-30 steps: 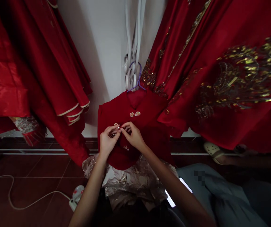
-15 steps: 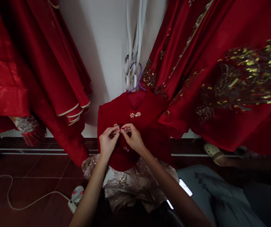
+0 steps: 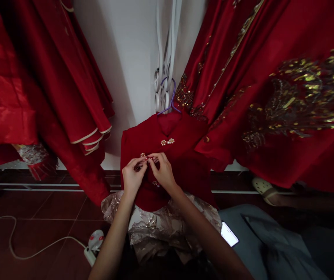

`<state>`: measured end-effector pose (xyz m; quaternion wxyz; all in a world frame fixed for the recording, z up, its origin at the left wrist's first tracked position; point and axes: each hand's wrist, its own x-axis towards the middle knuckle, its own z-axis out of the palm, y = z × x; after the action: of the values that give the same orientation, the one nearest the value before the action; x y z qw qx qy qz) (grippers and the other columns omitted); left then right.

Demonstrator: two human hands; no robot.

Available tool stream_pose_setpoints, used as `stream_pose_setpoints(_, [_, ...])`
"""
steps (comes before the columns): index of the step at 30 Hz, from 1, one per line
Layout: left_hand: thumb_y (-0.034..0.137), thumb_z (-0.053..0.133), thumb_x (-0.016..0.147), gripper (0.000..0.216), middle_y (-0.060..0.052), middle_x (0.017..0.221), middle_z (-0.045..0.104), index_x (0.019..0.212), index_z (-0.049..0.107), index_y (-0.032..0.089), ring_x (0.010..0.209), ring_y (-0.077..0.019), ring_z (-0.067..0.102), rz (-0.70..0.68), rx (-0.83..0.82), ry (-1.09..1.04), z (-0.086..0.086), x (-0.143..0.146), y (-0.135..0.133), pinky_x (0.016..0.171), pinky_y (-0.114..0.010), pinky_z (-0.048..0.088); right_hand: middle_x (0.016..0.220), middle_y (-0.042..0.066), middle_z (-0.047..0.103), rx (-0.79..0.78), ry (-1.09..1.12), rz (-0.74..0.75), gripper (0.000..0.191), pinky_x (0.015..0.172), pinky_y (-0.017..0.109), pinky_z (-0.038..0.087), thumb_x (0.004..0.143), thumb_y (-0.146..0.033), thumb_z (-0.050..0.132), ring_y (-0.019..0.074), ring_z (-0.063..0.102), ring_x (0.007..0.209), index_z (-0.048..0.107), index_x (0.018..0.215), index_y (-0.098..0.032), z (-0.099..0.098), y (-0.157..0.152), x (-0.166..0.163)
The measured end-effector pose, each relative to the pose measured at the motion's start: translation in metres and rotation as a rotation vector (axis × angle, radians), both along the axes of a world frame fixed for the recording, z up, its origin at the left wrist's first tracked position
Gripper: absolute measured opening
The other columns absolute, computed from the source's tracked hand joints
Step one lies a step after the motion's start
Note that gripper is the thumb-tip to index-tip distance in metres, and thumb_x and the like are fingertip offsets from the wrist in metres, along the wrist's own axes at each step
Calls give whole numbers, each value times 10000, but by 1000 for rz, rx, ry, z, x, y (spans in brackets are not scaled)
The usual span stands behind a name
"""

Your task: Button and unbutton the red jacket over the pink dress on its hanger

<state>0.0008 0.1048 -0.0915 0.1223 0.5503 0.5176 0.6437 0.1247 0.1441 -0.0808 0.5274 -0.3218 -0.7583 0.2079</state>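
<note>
A red top [image 3: 184, 167] hangs on a purple hanger [image 3: 173, 102] in front of me. Across its front sit pearl-beaded fasteners: an upper one [image 3: 167, 142] and a lower one [image 3: 155, 184]. Between these, my left hand [image 3: 133, 175] and my right hand [image 3: 163, 171] meet, fingertips pinched together at the middle fastener [image 3: 143, 154]. Part of its beading shows above my left fingers; the rest is hidden by both hands. Below the top's hem spreads a shiny, crumpled pale fabric [image 3: 143, 223].
Red garments [image 3: 67, 77] hang at left, and sequined red ones [image 3: 272, 97] at right. White straps [image 3: 169, 46] hang along the wall. A lit phone [image 3: 229, 234] lies on grey-blue fabric [image 3: 260, 225]. On the tiled floor runs a white cable [image 3: 47, 251]. Someone's foot in a clog [image 3: 264, 190] is at right.
Both hands stay pinched at the same fastener, with only slight finger and wrist movement. More of the phone shows beside my right arm.
</note>
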Motion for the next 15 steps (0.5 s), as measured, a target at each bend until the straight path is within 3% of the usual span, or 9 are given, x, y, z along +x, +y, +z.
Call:
stream_pose_setpoints(10, [257, 635, 766, 166, -44, 899, 690, 903, 677, 172, 778, -133, 671, -73, -88, -44, -1, -6, 3, 772, -275, 556, 939, 59, 578, -12, -10, -5, 158, 813, 281, 504, 881, -219, 499, 143, 583, 835, 601, 998, -191, 2, 2, 1])
stream_pose_setpoints(15, [209, 598, 779, 255, -57, 977, 605, 1010, 498, 178, 852, -135, 639, -88, -87, -104, -4, 5, -4, 749, -282, 554, 991, 52, 618, -141, -94, 103, 184, 801, 260, 503, 896, -225, 455, 133, 605, 875, 580, 1029, -197, 9, -6, 17])
